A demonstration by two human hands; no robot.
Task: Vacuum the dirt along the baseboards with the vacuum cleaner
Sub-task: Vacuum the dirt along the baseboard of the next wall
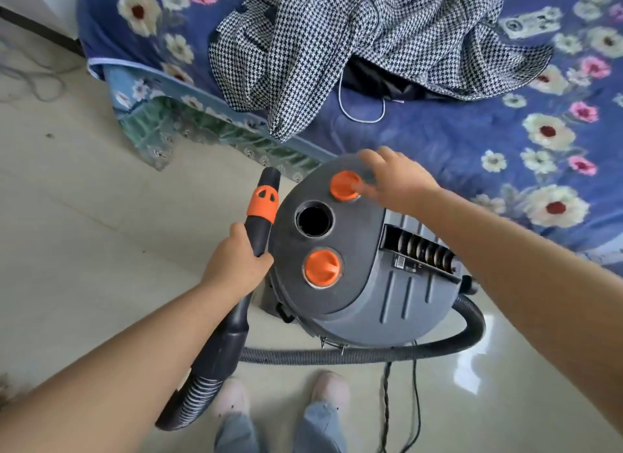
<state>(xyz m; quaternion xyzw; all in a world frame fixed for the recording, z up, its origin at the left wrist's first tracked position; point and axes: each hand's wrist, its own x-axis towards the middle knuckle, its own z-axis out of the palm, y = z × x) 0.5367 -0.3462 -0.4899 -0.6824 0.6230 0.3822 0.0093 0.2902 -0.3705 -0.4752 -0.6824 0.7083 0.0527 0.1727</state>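
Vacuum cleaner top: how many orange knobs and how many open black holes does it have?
Orange knobs: 2, one at the right hand, one nearer the person.
Open black holes: 1, between the knobs.
Total: 3

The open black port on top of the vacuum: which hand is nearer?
Left, narrowly. The left hand grips the hose wand just left of the open port. The right hand is up and right, touching the upper orange cap.
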